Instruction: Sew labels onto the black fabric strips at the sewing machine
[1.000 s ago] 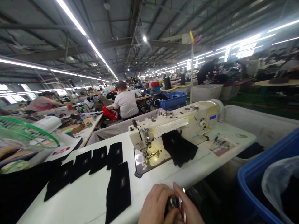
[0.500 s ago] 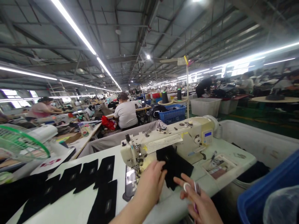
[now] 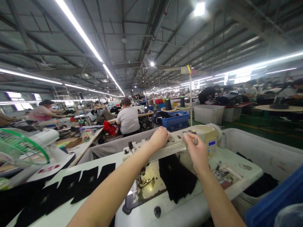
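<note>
My left hand is on top of the sewing machine, by the bobbin winder, fingers pinched; whatever is between them is hidden. My right hand is closed, fingertips at the top of the machine arm farther right. A slim metal tool sticks out between its fingers. Below the arm a black fabric piece lies on the machine bed, touched by neither hand. A small dark round object, perhaps a bobbin, lies near the table's front edge.
Several black fabric pieces lie in a row on the table's left. A green-rimmed fan stands at far left. A parts tray is set into the table's right; a white bin and blue tub stand beyond. Co-workers sit farther back.
Both hands have risen from the black fabric at the machine bed to the top of the machine. The fabric stays under the arm, and the small dark round object now shows on the table.
</note>
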Motion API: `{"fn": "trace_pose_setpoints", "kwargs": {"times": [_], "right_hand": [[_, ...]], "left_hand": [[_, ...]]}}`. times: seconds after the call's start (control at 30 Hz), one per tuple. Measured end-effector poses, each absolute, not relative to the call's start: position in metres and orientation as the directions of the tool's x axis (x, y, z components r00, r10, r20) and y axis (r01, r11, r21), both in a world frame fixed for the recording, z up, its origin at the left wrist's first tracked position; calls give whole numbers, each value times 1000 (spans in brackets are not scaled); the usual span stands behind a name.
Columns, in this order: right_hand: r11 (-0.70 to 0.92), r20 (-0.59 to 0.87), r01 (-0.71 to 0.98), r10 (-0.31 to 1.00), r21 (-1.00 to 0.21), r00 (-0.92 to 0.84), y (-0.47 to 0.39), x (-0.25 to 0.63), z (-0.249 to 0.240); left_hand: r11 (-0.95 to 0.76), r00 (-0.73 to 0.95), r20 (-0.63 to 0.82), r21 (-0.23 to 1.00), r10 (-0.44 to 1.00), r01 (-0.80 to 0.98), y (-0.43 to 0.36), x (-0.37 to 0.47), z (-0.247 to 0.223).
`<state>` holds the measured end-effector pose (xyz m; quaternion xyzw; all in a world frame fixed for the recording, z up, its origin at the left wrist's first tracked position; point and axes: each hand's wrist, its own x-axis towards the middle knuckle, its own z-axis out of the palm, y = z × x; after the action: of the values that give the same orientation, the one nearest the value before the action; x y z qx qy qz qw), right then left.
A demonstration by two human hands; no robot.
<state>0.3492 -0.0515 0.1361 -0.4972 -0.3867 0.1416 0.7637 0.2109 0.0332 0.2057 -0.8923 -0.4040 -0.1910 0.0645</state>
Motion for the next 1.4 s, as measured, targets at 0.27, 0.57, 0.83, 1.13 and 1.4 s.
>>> {"fn": "trace_pose_setpoints", "kwargs": {"times": [0.27,0.57,0.83,1.13,1.4], "right_hand": [[430,716,663,657,-613,235,9,359,177],[444,653,872,726,-205,-215,8,357,177],[460,629,881,719,-113,-295,11,357,168],[515,557,829,764,-219,-327,-13,365,182],[243,489,947,865,-211,-113,4,379,188]], "left_hand": [[-691,651,322,14,688,723,44,189,255],[-756,749,192,-46,634,653,8,159,241],[-717,720,237,-113,652,687,7,160,220],[-585,573,301,-59,762,809,12,164,220],[-517,512,298,-69,806,853,10,177,207]]}}
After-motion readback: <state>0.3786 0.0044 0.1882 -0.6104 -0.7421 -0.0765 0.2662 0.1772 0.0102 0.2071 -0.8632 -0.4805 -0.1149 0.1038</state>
